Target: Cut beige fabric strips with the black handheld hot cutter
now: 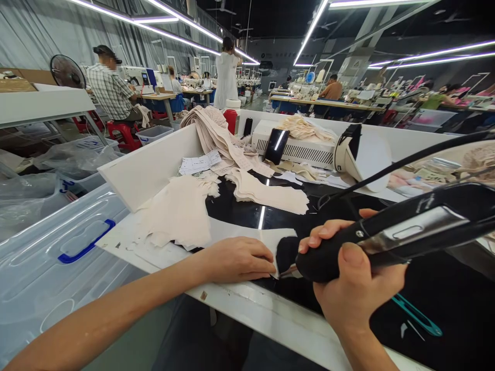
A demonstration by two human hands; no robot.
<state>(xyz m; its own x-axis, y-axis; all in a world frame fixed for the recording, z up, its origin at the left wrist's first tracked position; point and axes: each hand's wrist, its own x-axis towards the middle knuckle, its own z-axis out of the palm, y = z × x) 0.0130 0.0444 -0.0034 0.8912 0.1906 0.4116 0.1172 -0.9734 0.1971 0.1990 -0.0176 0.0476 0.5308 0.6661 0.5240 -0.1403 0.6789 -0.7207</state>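
My left hand lies palm down at the table's front edge, its fingers resting flat on a pale, curved fabric piece. My right hand is wrapped round a black corded hand tool with a silver panel on its body. The tool tilts down to the left, and its metal tip is close to the fabric's right end, just beyond my left fingertips. Whether the tip touches the cloth I cannot tell. A stack of cream fabric pieces lies left of my left hand, and another cream stack lies behind it.
The glossy black work surface has a slim teal tool on it. A white vented box and a bundle of beige strips stand behind. A clear lidded bin is at left. The tool's cable arcs across the right side.
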